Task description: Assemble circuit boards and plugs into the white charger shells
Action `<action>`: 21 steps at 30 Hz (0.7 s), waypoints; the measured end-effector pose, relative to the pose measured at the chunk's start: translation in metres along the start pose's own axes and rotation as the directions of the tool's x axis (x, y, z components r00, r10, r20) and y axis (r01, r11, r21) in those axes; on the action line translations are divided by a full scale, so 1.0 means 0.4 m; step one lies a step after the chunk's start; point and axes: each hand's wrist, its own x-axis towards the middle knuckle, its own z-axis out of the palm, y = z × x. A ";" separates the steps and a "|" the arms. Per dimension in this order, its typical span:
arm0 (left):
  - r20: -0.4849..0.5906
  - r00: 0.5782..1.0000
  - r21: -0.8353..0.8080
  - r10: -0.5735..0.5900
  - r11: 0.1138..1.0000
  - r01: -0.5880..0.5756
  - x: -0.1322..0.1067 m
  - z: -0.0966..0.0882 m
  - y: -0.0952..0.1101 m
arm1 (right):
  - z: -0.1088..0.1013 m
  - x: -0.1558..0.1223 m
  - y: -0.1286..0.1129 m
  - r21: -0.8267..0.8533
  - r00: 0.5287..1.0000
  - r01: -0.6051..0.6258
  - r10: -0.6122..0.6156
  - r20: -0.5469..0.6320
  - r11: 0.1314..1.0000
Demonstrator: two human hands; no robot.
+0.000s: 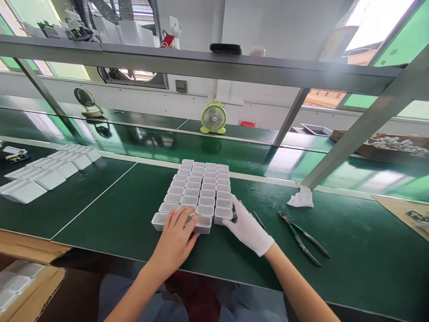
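Several open white plastic boxes (191,192) stand in close rows on the green tabletop. My left hand (177,235) is bare and lies over the front row, its fingers spread across the box rims and its thumb by the front wall. Part of the front boxes is hidden under it. In a white glove, my right hand (250,228) rests along the right side of the block. Its thumb is at the front corner of the nearest right-hand box (223,214), with its fingers apart from the thumb along the side.
Long-handled cutting pliers (303,239) lie to the right, with a crumpled white cloth (301,197) behind them. More white boxes (50,172) stand at left. A carton (50,286) sits below the left front edge. A green fan (213,117) stands behind.
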 end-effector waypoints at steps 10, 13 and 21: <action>0.311 0.798 -0.358 -0.517 0.714 0.602 -0.043 -0.073 -0.154 | 0.016 0.002 -0.008 0.085 1.000 -0.028 0.029 -0.010 0.996; 0.317 0.787 -0.355 -0.530 0.703 0.616 -0.037 -0.057 -0.149 | 0.019 0.005 -0.010 0.081 0.995 0.084 -0.080 -0.061 0.993; 0.321 0.783 -0.345 -0.533 0.704 0.620 -0.031 -0.060 -0.150 | 0.036 0.004 -0.004 0.104 0.981 0.162 -0.149 -0.128 0.981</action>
